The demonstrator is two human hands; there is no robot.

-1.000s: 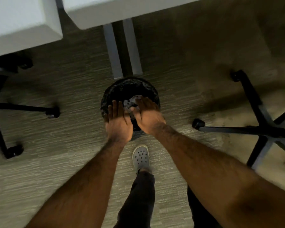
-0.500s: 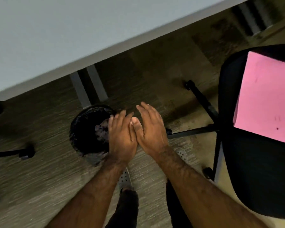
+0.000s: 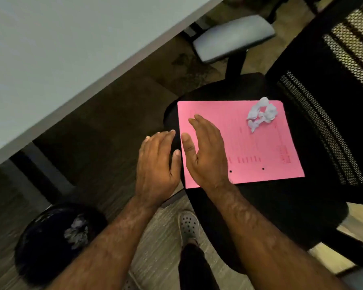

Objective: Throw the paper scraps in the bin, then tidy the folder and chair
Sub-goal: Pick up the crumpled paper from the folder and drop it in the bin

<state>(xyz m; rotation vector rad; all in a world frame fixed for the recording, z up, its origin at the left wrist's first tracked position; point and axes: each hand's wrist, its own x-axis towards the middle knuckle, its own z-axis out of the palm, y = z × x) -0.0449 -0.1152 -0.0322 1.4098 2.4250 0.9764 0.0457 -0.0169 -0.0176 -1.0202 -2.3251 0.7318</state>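
A pink folder [image 3: 252, 143] lies flat on the black seat of an office chair [image 3: 281, 206]. Crumpled white paper scraps [image 3: 261, 114] rest on the folder's far right corner. My right hand [image 3: 205, 153] hovers over the folder's left part, fingers apart, holding nothing. My left hand [image 3: 157, 164] is just left of the folder's edge, palm down and empty. The black bin [image 3: 40, 243] stands on the floor at the lower left, with white paper scraps [image 3: 77, 231] inside it.
A grey desk [image 3: 61, 59] fills the upper left, its leg [image 3: 36, 170] standing near the bin. The chair's mesh back [image 3: 333, 101] rises on the right and a grey armrest [image 3: 233, 38] sits beyond the seat. My shoe [image 3: 188, 227] is on the carpet between bin and chair.
My hands left the bin, where they dropped paper, and swung right to the chair. The view turned with them, bringing the folder and its remaining scraps into sight.
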